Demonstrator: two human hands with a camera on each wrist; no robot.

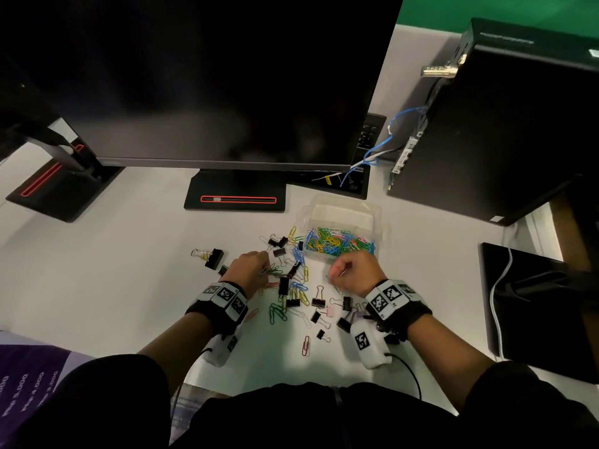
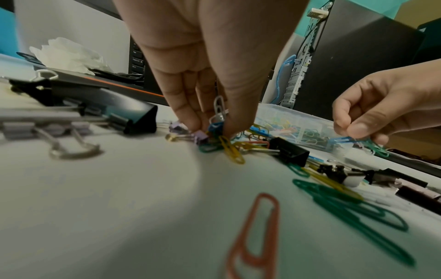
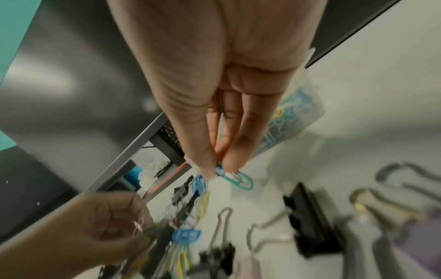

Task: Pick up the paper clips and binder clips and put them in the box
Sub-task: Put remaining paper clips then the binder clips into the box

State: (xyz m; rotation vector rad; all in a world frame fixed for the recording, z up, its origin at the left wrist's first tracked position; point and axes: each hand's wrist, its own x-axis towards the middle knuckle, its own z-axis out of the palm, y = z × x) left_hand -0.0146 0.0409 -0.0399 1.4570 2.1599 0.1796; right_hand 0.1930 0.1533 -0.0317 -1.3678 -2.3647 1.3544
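Note:
A clear plastic box (image 1: 344, 202) holds a heap of coloured paper clips (image 1: 340, 243). In front of it, loose paper clips (image 1: 278, 313) and black binder clips (image 1: 283, 285) are scattered on the white desk. My left hand (image 1: 264, 269) reaches down into the pile and pinches a bunch of coloured paper clips (image 2: 220, 130) between thumb and fingers. My right hand (image 1: 334, 274), just in front of the box, pinches a blue and a green paper clip (image 3: 235, 177) slightly above the desk. A large black binder clip (image 1: 214, 258) lies apart, to the left.
A dark monitor (image 1: 210, 76) on a black stand base (image 1: 235, 194) rises behind the pile. A black computer tower (image 1: 496, 124) with blue cables (image 1: 372, 157) stands at the back right. A black pad (image 1: 534, 303) with a white cable lies at the right.

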